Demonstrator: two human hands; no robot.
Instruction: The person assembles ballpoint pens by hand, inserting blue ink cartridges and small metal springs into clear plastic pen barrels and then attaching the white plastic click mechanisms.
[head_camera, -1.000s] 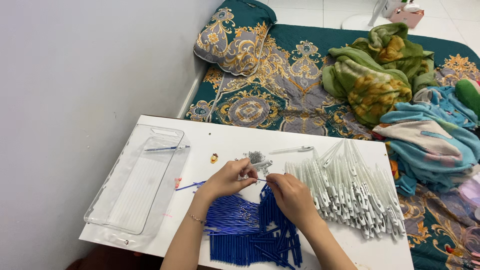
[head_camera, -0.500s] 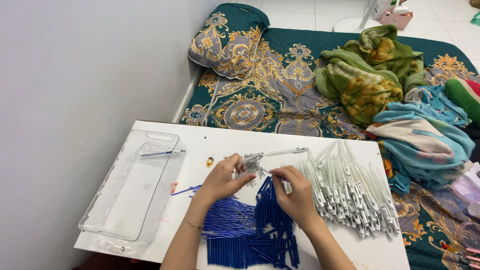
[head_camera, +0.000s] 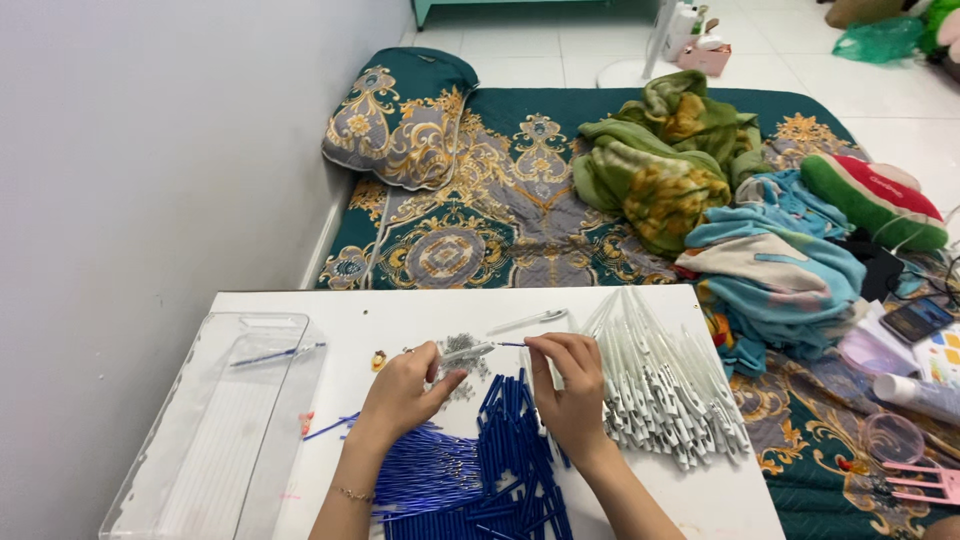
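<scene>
- We see our left hand (head_camera: 405, 392) over the white table (head_camera: 340, 315), fingers curled and closed round a clear pen barrel (head_camera: 468, 351) that points to the right.
- Our right hand (head_camera: 570, 385) sits just beside it, thumb and forefinger pinched shut on a thin blue refill (head_camera: 512, 344), whose tip meets the open end of the barrel.
- The barrel and refill are held level, just above a small scatter of grey springs (head_camera: 460, 345) on the table; we cannot tell whether the refill is already inside the barrel.
- Below both hands lies a heap of dark blue pen tubes (head_camera: 515, 450), and to its left a spread of thin blue refills (head_camera: 420, 475), partly under our left wrist.
- To the right of our right hand, a big pile of white pen barrels (head_camera: 665, 395) fans out toward the table's far edge.
- 1 more clear pen part (head_camera: 530, 320) lies alone on the table, a little beyond the hands.
- At the table's left side stands a clear plastic tray (head_camera: 200, 440) with 1 finished blue pen (head_camera: 275, 353) lying in its far end.
- Beyond the table we see a patterned green mattress (head_camera: 500, 230) with a matching pillow (head_camera: 400, 115) and crumpled blankets (head_camera: 660, 170).
</scene>
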